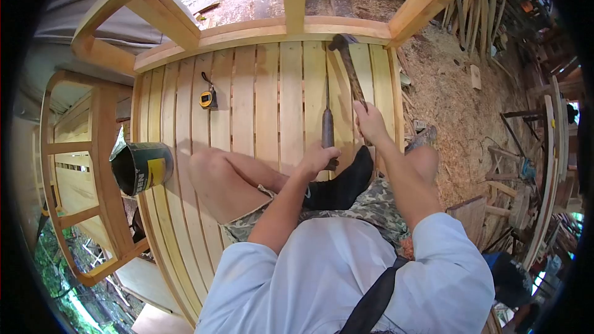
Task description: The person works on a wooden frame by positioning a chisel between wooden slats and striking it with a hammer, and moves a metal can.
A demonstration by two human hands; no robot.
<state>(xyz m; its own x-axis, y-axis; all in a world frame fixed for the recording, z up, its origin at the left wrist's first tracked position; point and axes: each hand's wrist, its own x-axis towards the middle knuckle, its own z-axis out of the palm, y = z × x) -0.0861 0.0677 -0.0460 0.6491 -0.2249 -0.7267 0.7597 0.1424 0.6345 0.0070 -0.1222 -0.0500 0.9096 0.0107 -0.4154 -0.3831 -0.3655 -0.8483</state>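
The left hand [319, 157] is closed around the lower end of a long tool [328, 127], fingers wrapped with no visible gap; the tool's thick, dark, rounded handle (scuffed, by the look of it) narrows beyond the grip into a thin, straight shaft lying along the slats [244, 102]. The right hand [371, 121], a little farther forward, is closed narrowly on the hammer [354, 80] near the butt of its worn, mottled wooden handle; its dark metal head is beyond the grip, near the frame rail [241, 38]. The slats under both grips are pale, smooth wood with narrow gaps. Left of the left grip lie a yellow-and-black tape measure [208, 99] and, farther out, a dark green bucket [143, 169]. A black sock [346, 185] is just behind both grips.
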